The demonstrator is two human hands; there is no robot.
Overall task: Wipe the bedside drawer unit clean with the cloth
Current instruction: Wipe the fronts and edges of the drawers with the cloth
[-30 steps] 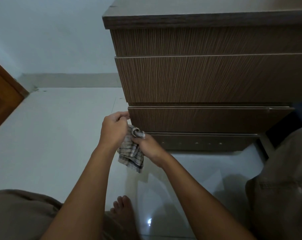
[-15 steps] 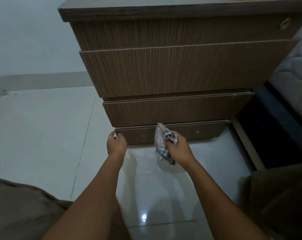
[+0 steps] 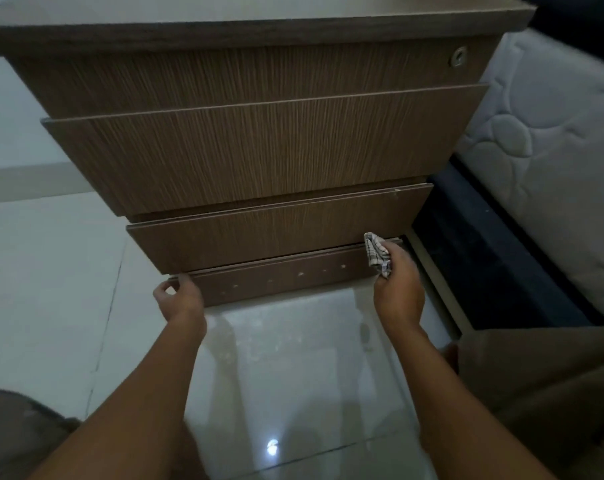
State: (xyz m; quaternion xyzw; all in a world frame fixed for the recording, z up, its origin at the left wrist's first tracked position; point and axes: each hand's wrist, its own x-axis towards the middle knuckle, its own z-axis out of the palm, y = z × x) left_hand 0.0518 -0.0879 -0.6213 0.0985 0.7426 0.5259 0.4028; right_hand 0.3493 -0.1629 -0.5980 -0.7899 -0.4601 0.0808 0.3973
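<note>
A brown wood-grain bedside drawer unit (image 3: pixel 259 157) stands in front of me, with three drawer fronts and a low base strip (image 3: pixel 286 277) at floor level. My right hand (image 3: pixel 397 289) is shut on a bunched checked cloth (image 3: pixel 376 252), which presses on the right end of the base strip, just under the bottom drawer (image 3: pixel 276 233). My left hand (image 3: pixel 179 299) pinches the left end of the same strip with its fingertips. The top drawer has a round metal lock (image 3: pixel 459 57) at its right.
A white quilted mattress (image 3: pixel 550 161) on a dark bed base (image 3: pixel 494 265) sits close on the right of the unit. Glossy pale floor tiles (image 3: pixel 51 271) spread to the left and below. My knees fill both lower corners.
My right hand has slid the cloth to the right along the base strip, from near its middle to its right end. My left hand stayed at the strip's left end. The view swung right.
</note>
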